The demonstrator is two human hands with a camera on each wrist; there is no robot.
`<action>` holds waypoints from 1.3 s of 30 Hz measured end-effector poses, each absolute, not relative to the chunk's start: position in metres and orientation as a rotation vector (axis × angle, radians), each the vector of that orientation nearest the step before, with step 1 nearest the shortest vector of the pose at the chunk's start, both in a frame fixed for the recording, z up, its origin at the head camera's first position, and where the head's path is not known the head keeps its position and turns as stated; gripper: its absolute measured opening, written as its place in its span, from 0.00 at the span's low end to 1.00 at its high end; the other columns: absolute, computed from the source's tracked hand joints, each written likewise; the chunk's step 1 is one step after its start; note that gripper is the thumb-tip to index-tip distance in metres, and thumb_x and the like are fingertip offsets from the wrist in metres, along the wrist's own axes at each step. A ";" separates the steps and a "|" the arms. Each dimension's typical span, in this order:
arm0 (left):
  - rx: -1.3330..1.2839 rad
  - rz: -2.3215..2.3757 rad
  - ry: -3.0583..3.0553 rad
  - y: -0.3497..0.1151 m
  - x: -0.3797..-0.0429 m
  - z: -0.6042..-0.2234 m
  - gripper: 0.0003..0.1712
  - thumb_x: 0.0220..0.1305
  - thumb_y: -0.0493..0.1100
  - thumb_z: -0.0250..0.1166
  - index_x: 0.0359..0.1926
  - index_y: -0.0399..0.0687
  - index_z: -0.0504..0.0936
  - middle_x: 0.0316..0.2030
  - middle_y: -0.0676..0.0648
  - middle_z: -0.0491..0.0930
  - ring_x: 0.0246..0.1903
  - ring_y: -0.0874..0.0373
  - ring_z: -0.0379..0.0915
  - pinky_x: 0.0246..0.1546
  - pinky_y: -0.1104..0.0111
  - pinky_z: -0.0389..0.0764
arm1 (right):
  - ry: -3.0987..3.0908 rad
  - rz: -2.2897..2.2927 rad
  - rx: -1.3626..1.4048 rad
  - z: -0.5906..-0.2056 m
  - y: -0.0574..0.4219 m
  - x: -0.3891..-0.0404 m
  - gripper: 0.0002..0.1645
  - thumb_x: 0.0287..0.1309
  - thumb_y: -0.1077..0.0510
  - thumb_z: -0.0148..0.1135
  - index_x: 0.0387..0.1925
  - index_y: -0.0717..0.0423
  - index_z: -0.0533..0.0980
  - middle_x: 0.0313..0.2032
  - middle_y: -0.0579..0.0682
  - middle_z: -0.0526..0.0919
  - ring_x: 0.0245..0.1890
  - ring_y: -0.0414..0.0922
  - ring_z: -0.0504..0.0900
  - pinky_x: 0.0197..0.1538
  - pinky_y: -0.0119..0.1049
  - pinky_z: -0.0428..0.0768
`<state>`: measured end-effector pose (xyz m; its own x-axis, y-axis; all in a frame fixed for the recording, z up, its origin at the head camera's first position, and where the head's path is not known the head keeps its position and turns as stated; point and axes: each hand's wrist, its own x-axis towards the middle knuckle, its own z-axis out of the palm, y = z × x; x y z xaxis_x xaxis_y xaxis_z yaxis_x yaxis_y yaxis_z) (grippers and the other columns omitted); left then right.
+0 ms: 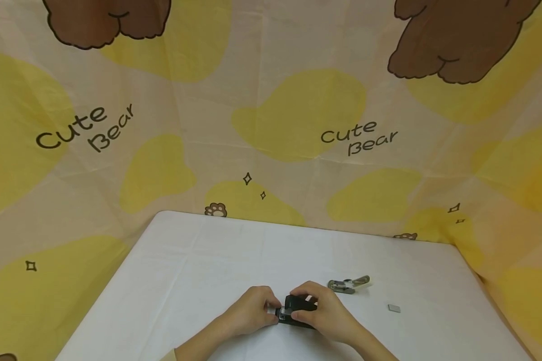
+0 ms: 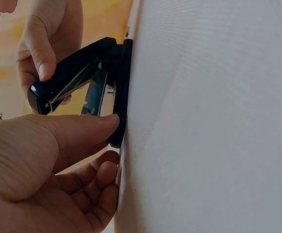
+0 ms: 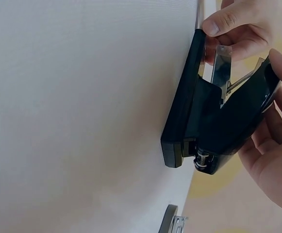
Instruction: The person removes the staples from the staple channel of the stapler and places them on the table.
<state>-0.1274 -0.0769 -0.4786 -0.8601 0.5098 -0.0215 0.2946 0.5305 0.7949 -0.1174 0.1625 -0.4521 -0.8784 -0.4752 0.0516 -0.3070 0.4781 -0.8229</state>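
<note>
While "Cute Bear" marks the far cloth (image 1: 289, 115), the left hand (image 1: 253, 312) pinches the base (image 2: 123, 92) of a glossy black stapler (image 3: 206, 104); the right hand (image 1: 328, 313) grips its raised top (image 2: 75, 68).

"cute bear" twice on backdrop (image 1: 271, 110)
</note>
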 end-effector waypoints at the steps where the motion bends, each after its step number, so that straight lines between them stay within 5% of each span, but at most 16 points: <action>1: 0.677 1.237 2.520 -0.077 -0.127 -0.479 0.15 0.52 0.32 0.79 0.43 0.40 0.91 0.34 0.57 0.82 0.27 0.67 0.69 0.30 0.72 0.75 | 2.535 -1.366 -0.680 -0.452 0.163 -0.117 0.19 0.59 0.54 0.78 0.51 0.47 0.84 0.47 0.37 0.85 0.46 0.42 0.79 0.51 0.37 0.79; 39: 0.678 1.234 2.538 -0.076 -0.129 -0.481 0.15 0.52 0.32 0.79 0.43 0.40 0.91 0.33 0.58 0.81 0.28 0.68 0.68 0.30 0.72 0.74 | 2.479 -1.538 -0.677 -0.449 0.185 -0.110 0.19 0.62 0.54 0.76 0.53 0.49 0.81 0.51 0.46 0.84 0.52 0.44 0.81 0.58 0.37 0.80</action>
